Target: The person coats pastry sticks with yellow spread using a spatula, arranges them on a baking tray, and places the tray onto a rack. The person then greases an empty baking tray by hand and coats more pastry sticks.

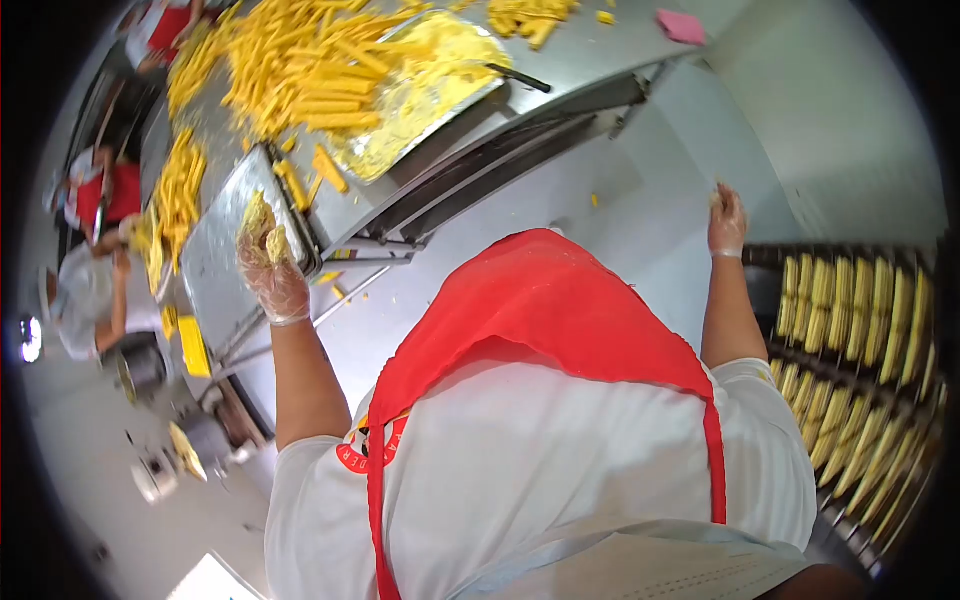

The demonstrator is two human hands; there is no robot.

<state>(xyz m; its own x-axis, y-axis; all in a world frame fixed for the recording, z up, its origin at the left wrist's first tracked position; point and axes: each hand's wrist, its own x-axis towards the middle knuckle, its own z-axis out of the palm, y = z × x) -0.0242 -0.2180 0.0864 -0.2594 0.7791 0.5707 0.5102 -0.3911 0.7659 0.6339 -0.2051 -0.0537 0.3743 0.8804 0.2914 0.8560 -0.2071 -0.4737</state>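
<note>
My left hand (272,278), in a clear plastic glove smeared with thick yellow mash, is over the edge of a flat metal tray (225,235) on the steel table. Its thumb and fingers are apart, with mash stuck to them. My right hand (727,222), also gloved, is held out over the floor at the right, away from the table. Its fingers are loosely bent, and I see nothing held in it. Beyond the left hand, a shallow tray of yellow mash (425,90) has a black-handled tool (520,77) at its edge. Yellow sticks (300,75) are heaped beside it.
A dark rack (830,365) at lower right holds rows of pale yellow, elongated pieces. A pink cloth (681,27) lies on the table's far corner. Several co-workers stand along the left side. A yellow block-like container (194,346) and a metal pot (140,365) are at left.
</note>
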